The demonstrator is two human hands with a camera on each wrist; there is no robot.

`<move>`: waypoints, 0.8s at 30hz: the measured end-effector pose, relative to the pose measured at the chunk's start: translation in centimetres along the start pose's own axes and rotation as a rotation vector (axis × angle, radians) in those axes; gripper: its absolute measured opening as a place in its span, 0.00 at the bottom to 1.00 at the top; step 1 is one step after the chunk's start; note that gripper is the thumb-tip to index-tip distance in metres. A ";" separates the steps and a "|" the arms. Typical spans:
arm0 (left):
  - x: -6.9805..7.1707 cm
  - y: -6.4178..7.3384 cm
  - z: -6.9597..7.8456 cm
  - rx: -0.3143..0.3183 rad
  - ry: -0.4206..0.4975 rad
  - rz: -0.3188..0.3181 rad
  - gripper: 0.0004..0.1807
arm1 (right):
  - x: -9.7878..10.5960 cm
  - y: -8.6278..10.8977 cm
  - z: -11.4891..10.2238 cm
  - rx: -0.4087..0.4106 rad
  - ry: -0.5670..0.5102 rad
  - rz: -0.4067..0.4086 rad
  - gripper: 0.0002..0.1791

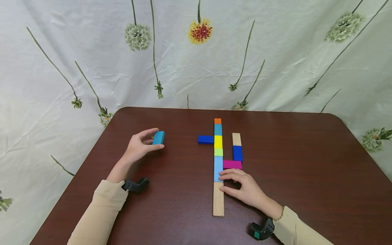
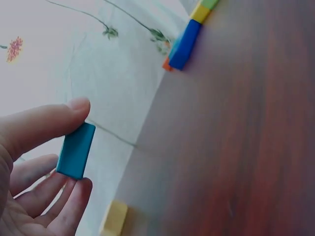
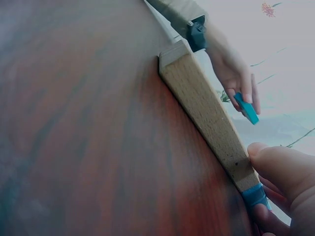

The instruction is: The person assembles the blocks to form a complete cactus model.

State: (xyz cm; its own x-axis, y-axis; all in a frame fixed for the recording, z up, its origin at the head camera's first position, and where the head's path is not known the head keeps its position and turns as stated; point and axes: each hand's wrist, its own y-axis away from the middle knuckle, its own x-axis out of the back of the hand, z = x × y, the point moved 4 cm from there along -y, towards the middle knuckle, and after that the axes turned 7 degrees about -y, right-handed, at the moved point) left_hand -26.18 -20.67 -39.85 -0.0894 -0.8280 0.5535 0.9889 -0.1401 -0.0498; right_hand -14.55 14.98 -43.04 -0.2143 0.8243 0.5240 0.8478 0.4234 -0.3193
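Note:
In the head view my left hand (image 1: 142, 144) pinches a teal-blue block (image 1: 158, 137) between thumb and fingertips, at the left of the table. The left wrist view shows that block (image 2: 77, 150) below the thumb and against the fingertips. My right hand (image 1: 245, 189) rests at a row of blocks laid end to end. Its fingertips touch the light blue block (image 1: 218, 168), and its thumb lies on the long plain wooden block (image 1: 218, 200). The right wrist view shows the thumb against the wooden block (image 3: 206, 118), close to its joint with the blue one.
Farther along the row come green (image 1: 218, 152), yellow (image 1: 218, 142), blue and orange (image 1: 217, 121) blocks. A dark blue block (image 1: 206, 139) juts left. A magenta block (image 1: 232, 164) juts right, meeting another blue block (image 1: 237, 153). A yellow block (image 2: 114, 216) lies near the left hand.

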 end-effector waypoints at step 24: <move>-4.2 -4.7 5.5 -0.030 0.188 0.073 0.38 | 0.0 0.0 0.0 0.009 0.000 0.000 0.15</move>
State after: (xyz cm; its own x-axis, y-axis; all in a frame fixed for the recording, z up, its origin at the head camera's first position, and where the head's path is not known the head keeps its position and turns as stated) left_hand -29.76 -13.53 -37.37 -0.0410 -0.9228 0.3830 0.9898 -0.0899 -0.1107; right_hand -14.57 14.94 -42.99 -0.2146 0.8244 0.5237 0.8434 0.4268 -0.3264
